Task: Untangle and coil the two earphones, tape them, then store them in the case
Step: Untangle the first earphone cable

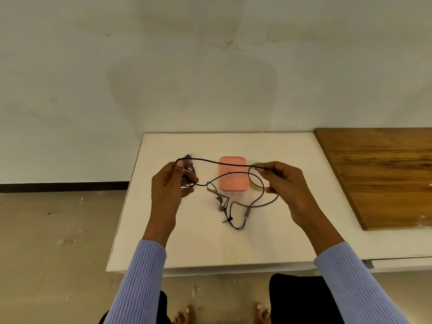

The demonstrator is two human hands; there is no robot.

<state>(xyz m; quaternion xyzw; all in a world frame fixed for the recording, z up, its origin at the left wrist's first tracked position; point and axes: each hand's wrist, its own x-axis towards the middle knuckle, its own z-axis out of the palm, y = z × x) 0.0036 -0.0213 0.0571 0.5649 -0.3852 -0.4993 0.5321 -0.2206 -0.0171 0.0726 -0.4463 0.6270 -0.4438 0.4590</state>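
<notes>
Here we see the white table [268,242] bearing the pink case [233,174] at its middle, with the tape roll [256,176] just right of it. Our left hand [171,183] pinches the black cord [210,161] beside gathered loops, our right hand [280,181] pinches its other end, and the slack with its earbuds [219,204] lies tangled before the case.

A white table [187,249] adjoins a wooden board [383,174].

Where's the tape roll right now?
In the head view the tape roll lies flat on the white table, just right of the pink case, partly hidden behind the right hand pinching the black earphone cable.
</notes>
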